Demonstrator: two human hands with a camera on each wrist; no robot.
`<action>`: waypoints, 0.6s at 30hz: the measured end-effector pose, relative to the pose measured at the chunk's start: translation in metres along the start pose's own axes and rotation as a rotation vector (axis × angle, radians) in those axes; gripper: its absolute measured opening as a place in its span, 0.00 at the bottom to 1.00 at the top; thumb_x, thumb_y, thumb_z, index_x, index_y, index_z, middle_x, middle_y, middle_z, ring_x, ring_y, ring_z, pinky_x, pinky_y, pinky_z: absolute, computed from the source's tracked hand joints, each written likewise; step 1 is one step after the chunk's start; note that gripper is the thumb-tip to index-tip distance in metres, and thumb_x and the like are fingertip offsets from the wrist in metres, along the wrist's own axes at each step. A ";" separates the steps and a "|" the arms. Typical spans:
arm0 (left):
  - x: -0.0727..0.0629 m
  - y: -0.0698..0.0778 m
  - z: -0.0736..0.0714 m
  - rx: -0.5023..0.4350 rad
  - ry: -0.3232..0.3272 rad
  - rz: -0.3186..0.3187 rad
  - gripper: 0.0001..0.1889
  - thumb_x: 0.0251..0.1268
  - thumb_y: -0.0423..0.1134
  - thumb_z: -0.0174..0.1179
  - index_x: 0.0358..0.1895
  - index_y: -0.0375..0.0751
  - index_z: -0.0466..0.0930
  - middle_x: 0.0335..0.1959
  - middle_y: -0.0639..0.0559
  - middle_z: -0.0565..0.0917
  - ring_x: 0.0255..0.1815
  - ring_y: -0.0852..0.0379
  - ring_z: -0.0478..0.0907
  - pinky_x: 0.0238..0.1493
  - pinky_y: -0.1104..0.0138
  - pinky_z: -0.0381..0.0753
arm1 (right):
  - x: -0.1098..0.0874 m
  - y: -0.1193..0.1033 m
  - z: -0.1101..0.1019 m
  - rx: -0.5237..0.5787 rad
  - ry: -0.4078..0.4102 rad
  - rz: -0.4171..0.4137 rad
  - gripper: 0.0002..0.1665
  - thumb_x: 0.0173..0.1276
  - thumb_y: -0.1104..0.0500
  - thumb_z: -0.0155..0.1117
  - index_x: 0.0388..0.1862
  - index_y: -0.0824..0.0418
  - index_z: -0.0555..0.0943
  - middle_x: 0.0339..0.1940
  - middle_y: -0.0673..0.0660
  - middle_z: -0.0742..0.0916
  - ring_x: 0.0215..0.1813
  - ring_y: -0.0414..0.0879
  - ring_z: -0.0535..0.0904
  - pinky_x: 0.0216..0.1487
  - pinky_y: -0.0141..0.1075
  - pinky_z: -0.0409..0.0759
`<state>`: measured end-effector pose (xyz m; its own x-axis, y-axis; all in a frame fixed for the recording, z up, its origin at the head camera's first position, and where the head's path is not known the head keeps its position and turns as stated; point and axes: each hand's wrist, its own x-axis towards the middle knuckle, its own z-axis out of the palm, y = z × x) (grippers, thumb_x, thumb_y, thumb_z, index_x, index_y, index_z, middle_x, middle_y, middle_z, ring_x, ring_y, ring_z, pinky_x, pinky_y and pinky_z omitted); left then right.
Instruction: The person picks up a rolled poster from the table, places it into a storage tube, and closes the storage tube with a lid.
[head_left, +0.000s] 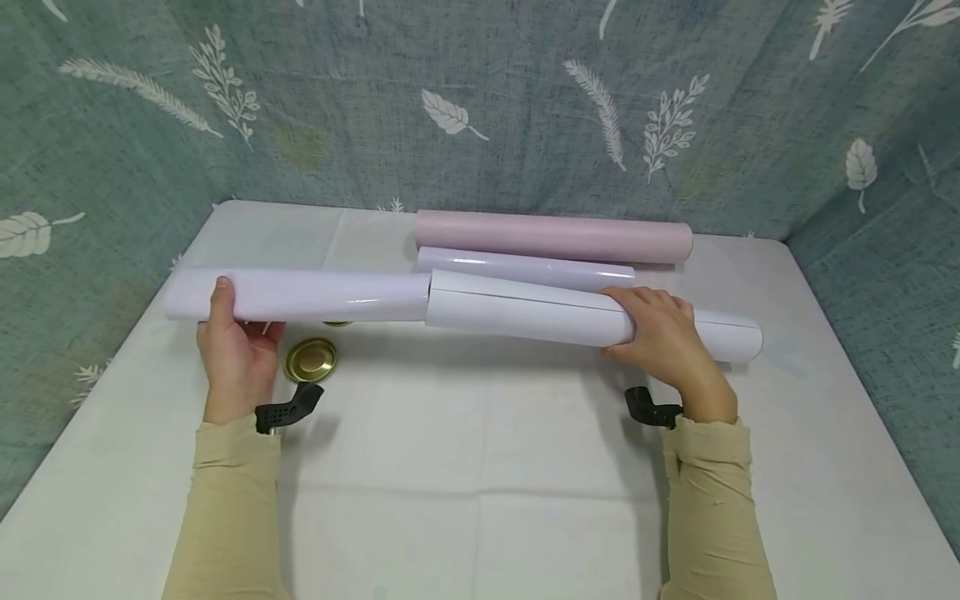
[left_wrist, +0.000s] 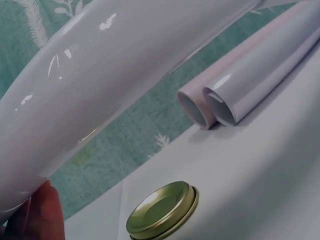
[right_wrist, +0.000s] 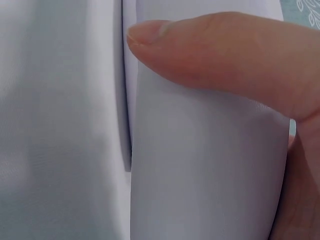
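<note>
My left hand (head_left: 238, 362) grips a glossy pale lilac paper roll (head_left: 337, 296) near its left end, thumb in front and fingers beneath. With my right hand (head_left: 663, 346) I hold a matte white paper roll (head_left: 525, 312) from above, toward its right part; a dark seam runs along it. Inside the right wrist view, my thumb lies across this white roll (right_wrist: 200, 165). The two rolls meet end to end in the head view, the lilac one's right end right at the white one's left opening. Both are held above the table, the lilac roll (left_wrist: 100, 85) slanting across the left wrist view.
Behind the held rolls lie a pink roll (head_left: 555, 237) and another glossy lilac roll (head_left: 525, 265), side by side; their hollow ends show in the left wrist view. A gold metal lid (head_left: 311, 360) sits by my left hand. Patterned green cloth (head_left: 495, 100) borders the white-covered table (head_left: 480, 450).
</note>
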<state>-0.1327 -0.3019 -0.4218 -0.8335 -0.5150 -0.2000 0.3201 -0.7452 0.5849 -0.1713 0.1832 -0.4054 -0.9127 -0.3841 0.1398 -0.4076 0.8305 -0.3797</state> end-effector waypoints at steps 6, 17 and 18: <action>-0.003 -0.009 0.007 -0.084 -0.111 -0.042 0.28 0.56 0.38 0.61 0.58 0.53 0.60 0.59 0.51 0.63 0.60 0.51 0.62 0.56 0.55 0.62 | 0.001 -0.001 0.000 -0.002 0.006 0.005 0.44 0.40 0.50 0.76 0.59 0.45 0.68 0.56 0.55 0.74 0.58 0.54 0.63 0.53 0.56 0.50; -0.017 -0.038 0.029 -0.133 -0.225 -0.130 0.26 0.59 0.37 0.58 0.59 0.50 0.58 0.58 0.50 0.63 0.60 0.51 0.61 0.57 0.54 0.61 | 0.002 -0.001 0.002 -0.004 0.008 0.001 0.44 0.40 0.49 0.76 0.59 0.45 0.68 0.56 0.54 0.74 0.58 0.54 0.64 0.53 0.56 0.50; -0.018 -0.041 0.031 -0.141 -0.230 -0.139 0.27 0.59 0.36 0.58 0.59 0.51 0.58 0.58 0.50 0.63 0.60 0.51 0.61 0.57 0.54 0.61 | 0.002 -0.001 0.002 -0.004 0.011 0.002 0.44 0.40 0.49 0.76 0.59 0.45 0.68 0.56 0.54 0.74 0.58 0.54 0.64 0.53 0.56 0.50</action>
<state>-0.1444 -0.2493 -0.4178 -0.9487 -0.3064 -0.0782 0.2415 -0.8618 0.4461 -0.1733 0.1811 -0.4064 -0.9136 -0.3783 0.1492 -0.4063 0.8329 -0.3759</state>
